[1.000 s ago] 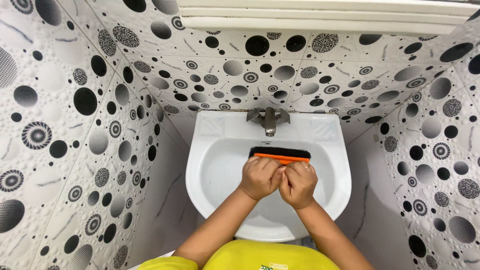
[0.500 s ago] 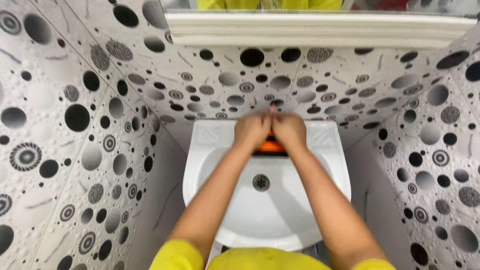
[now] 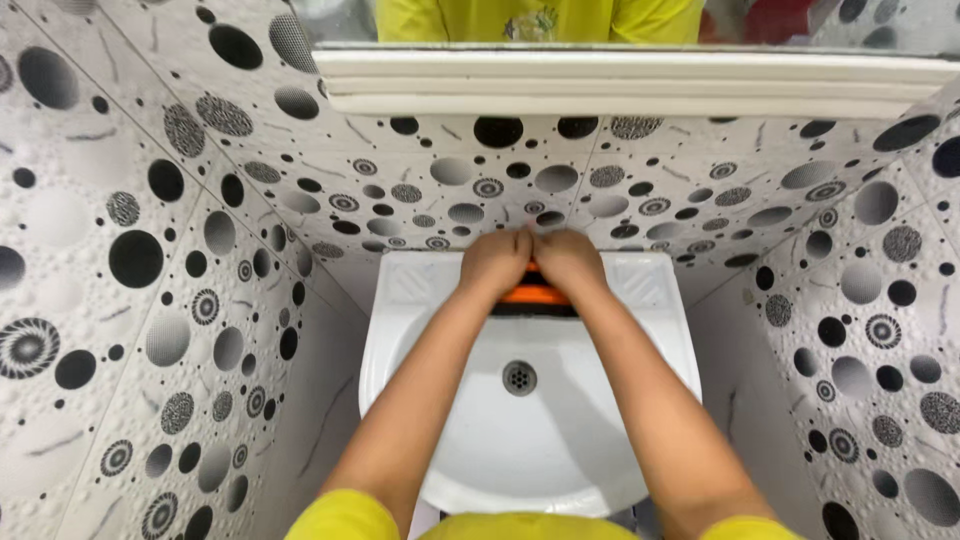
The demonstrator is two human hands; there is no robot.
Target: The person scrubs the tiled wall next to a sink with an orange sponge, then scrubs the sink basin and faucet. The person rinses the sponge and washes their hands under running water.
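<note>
Both of my hands press together on an orange-backed scrub brush (image 3: 535, 297) with black bristles, at the back of a white wash basin (image 3: 400, 340). My left hand (image 3: 494, 262) covers the brush's left half and my right hand (image 3: 570, 262) covers the right half. The brush lies against the basin's rear wall, where the tap is hidden under my hands. The round metal drain (image 3: 519, 377) shows in the bowl below my forearms.
Black-and-white dotted tiles cover the walls on the left, back and right. A white ledge (image 3: 640, 80) runs above the basin, with a mirror (image 3: 800, 20) over it reflecting a yellow shirt. The basin fills a narrow corner niche.
My hands and the brush have moved from the front middle of the bowl up to its back edge, covering the tap. The drain is now uncovered. The view has tilted up slightly.
</note>
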